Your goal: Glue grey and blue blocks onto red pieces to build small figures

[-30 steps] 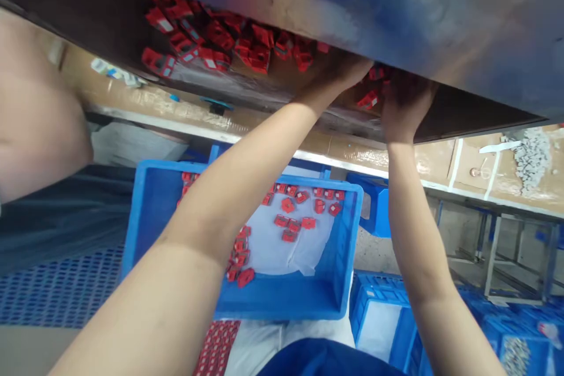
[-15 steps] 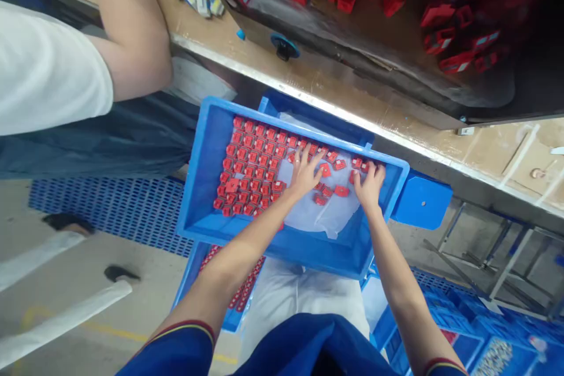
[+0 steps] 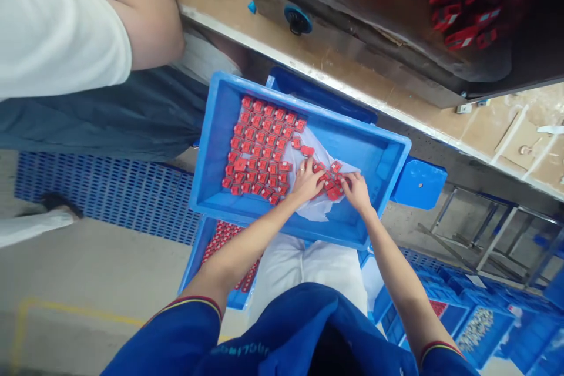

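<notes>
Inside a blue plastic bin (image 3: 247, 205) stand rows of small red plastic parts (image 3: 259, 141) on a white sheet (image 3: 315, 211). My left hand (image 3: 307, 182) lies right of these rows, fingers stretched and apart, touching a loose heap of red parts (image 3: 332, 189). From the other side, my right hand (image 3: 356, 192) reaches the same heap with its fingers extended and slightly bent. The heap sits between both hands. Some fingertips are hidden among the parts, and I cannot make out a firm grip on any single one.
A workbench (image 3: 343, 85) runs behind the bin, with a dark machine tray (image 3: 374, 47) holding more red parts. To the left is a co-worker's arm (image 3: 145, 12). A second blue bin (image 3: 189, 270) with red parts sits below left, and several blue crates (image 3: 489, 329) stand lower right.
Both hands have come away from the bin's far wall toward me. Loose red parts from the far right are now bunched between them, and the sheet's right side is bare and folded over.
</notes>
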{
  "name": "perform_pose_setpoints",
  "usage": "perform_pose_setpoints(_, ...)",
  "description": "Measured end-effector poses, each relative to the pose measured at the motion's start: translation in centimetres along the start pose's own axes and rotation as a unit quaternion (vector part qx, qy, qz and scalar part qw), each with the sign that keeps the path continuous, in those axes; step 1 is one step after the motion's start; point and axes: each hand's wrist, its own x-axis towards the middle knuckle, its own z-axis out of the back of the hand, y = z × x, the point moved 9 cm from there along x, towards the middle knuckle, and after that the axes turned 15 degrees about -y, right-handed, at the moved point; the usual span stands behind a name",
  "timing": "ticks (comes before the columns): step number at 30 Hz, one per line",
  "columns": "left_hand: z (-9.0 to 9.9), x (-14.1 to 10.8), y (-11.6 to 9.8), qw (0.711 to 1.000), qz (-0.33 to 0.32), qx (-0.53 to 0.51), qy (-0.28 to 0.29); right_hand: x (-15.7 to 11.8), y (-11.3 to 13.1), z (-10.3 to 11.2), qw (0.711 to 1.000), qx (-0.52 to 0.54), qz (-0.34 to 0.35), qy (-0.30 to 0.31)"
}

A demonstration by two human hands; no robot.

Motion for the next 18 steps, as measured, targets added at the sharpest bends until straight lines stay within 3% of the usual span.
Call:
perform_pose_setpoints(3,0.3,-3.4,1.4,1.0,-0.014,-0.017,0.018,-2.4,0.0,-0.1,1.0,0.02,-0.006,0.02)
perform_pose_setpoints(5,1.0,-4.2,2.1,0.999,-0.017,-0.026,0.019,-2.7,-0.4,0.5,1.0,0.018,-0.018,0.01)
perform_pose_setpoints(7,2.1,-3.3,2.6,1.0,-0.011,-0.029,-0.004,-2.0,-0.7,1.1,1.0,0.012,-0.022,-0.006)
perform_pose_setpoints(10,3.5,0.1,2.7,0.998,0.0,-0.023,-0.056,0.2,0.0,0.6,1.0,0.019,0.005,0.005)
perform_pose_setpoints(14,1.9,2.7,2.2,0.999,0.043,0.005,-0.023,2.3,2.1,-2.4,0.996,0.04,0.045,0.066)
perform_pose_setpoints(18,-0.5,-0.3,1.3,0.996,0.081,0.012,0.021,1.0,2.3,-3.9,0.992,0.043,0.03,0.115)
